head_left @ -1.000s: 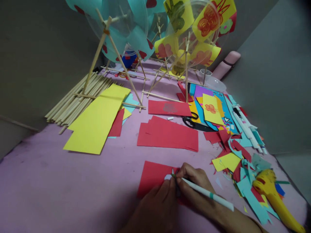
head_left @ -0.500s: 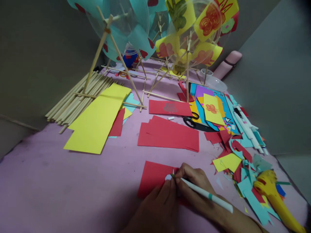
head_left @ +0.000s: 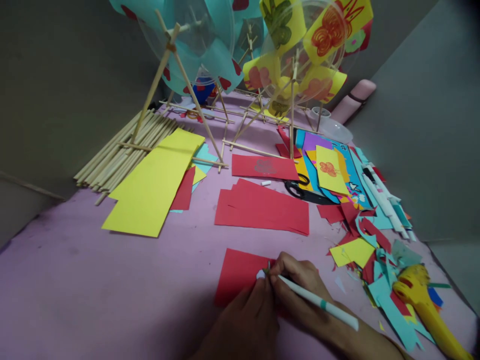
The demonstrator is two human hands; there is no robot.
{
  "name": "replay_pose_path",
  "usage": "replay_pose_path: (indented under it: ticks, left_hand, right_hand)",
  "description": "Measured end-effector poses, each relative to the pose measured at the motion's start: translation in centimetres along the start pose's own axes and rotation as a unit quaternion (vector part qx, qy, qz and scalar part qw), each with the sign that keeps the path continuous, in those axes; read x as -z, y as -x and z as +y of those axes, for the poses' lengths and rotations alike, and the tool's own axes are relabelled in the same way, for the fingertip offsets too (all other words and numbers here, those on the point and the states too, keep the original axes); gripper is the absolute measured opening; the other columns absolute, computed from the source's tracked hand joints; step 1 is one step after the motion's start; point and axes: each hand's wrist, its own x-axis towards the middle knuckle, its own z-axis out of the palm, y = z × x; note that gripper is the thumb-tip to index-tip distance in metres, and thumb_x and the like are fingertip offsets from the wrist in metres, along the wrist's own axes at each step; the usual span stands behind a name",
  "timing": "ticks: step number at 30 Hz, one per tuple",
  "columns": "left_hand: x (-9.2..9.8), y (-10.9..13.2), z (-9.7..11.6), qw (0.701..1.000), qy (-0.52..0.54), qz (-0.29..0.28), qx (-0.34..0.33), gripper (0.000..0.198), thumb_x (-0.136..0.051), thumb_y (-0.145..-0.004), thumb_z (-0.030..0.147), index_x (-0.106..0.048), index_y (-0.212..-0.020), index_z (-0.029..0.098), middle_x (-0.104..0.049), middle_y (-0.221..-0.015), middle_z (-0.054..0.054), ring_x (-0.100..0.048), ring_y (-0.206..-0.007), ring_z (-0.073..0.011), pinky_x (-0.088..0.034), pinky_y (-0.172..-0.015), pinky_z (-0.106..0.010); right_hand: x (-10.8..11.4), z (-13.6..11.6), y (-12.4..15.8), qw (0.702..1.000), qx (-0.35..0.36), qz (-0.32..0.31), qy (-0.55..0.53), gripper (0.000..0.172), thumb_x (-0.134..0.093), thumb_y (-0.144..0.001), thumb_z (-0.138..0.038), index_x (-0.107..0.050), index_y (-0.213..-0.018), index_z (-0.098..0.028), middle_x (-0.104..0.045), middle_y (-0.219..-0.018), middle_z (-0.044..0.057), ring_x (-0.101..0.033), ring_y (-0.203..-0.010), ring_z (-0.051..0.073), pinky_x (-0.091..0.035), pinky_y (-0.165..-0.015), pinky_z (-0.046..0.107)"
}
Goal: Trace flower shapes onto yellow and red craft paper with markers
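Note:
A red paper sheet [head_left: 238, 272] lies near the table's front edge, partly under both hands. My right hand [head_left: 300, 282] is closed round a white marker [head_left: 322, 302] with a green band, its tip end over the paper. Beside it, my left hand [head_left: 249, 317] presses on the sheet, fingers together, its fingertips against a small whitish piece [head_left: 260, 274]. What else the left fingers hold is hidden. Stacked red sheets [head_left: 262, 207] lie just beyond, and behind them is a red sheet with a dark drawing [head_left: 264, 166].
Yellow sheets [head_left: 155, 182] and wooden sticks [head_left: 116, 155] lie left. Stick stands [head_left: 191, 90] carry pinwheels at the back. Black-handled scissors [head_left: 296, 189], paper scraps [head_left: 356, 250], and a yellow tool [head_left: 423, 300] are on the right.
The whole view has shifted slightly, with the objects appearing a little further right. Both hands stay at the red sheet, and the marker has barely moved.

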Motion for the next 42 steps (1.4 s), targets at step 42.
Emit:
replay_pose_path:
  ticks: [42]
  left_hand:
    - [-1.0, 1.1, 0.8, 0.999, -0.020, -0.036, -0.012, 0.022, -0.051, -0.089, 0.026, -0.067, -0.093, 0.012, -0.072, -0.091, -0.007, -0.063, -0.092, -0.0226, -0.036, -0.092, -0.037]
  right_hand:
    - [0.4, -0.7, -0.9, 0.993, 0.038, -0.091, 0.068, 0.007, -0.045, -0.078, -0.020, -0.044, -0.072, -0.021, -0.045, -0.055, -0.006, -0.038, -0.045, 0.009, -0.028, -0.044, 0.020]
